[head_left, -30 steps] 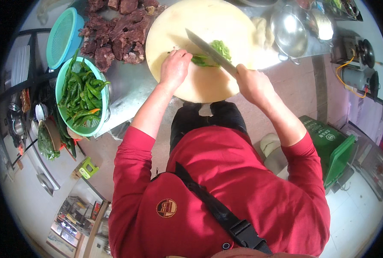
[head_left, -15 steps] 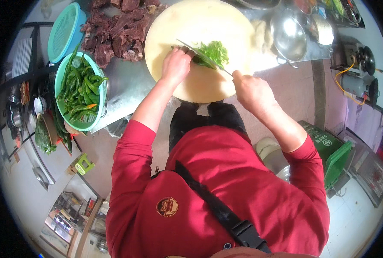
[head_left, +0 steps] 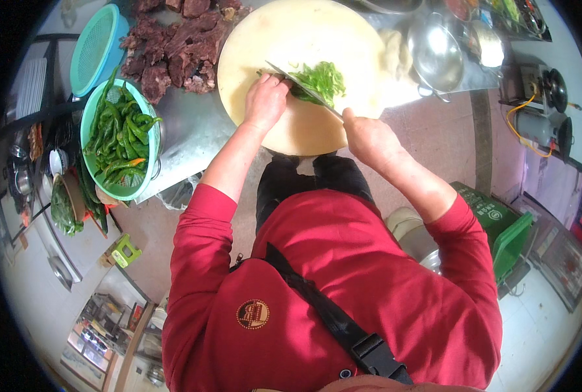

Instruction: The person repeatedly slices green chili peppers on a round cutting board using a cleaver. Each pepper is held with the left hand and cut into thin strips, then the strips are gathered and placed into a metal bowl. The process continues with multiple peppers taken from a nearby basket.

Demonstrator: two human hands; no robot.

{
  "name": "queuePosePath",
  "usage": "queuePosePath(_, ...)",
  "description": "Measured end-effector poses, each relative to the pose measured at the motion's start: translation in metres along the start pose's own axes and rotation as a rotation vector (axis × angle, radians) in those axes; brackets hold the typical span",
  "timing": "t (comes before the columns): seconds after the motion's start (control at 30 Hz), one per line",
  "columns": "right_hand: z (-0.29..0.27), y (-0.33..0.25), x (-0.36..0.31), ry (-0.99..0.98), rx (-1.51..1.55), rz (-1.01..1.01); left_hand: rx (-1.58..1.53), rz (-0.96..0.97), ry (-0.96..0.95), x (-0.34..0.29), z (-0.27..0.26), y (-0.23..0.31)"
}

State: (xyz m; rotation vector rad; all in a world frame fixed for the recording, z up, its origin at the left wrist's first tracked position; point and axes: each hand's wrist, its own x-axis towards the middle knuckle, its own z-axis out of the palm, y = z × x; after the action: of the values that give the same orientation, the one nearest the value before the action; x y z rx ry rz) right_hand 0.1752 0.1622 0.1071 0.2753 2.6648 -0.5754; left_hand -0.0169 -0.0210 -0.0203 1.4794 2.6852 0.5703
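Two bowls stand at your left, off the round pale chopping board [head_left: 304, 124]. The bigger bowl, a green basin [head_left: 111, 189], is heaped with whole green peppers [head_left: 118, 134], long pods lying mostly toward and away from you. Above it a teal colander [head_left: 95, 46] sits tipped on edge; its contents cannot be made out. Between the bowls and the board lies a pile of dark meat chunks [head_left: 170, 49] on the steel counter [head_left: 190, 134]. To your right of the board, a steel bowl [head_left: 435, 55] stands beside some pale lumps [head_left: 393, 52].

On the board, a heap of cut green pepper [head_left: 323, 78] lies right of centre. Your left hand [head_left: 265, 101] is pressed flat-knuckled on the board, fingers curled down over the uncut end of the pepper, which is hidden under them. The heap sits just right of those fingers, across the blade.

Your right hand [head_left: 369, 134] is closed tight around the handle of a knife [head_left: 301, 88], at the board's near right rim. The blade runs its long axis diagonally, tip pointing up and left, past your left knuckles and touching them or nearly so. The cut pepper lies along the blade's far side.
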Motion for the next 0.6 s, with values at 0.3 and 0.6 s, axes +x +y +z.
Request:
queuePosePath(0.3,0.009,-0.003,0.000,0.043,-0.050,0.042,-0.017,0.004,0.011,0.001,0.007,-0.008)
queuePosePath(0.6,0.008,-0.010,0.003,0.019,-0.004,0.070,-0.108,0.044,0.084,0.000,0.014,-0.016)
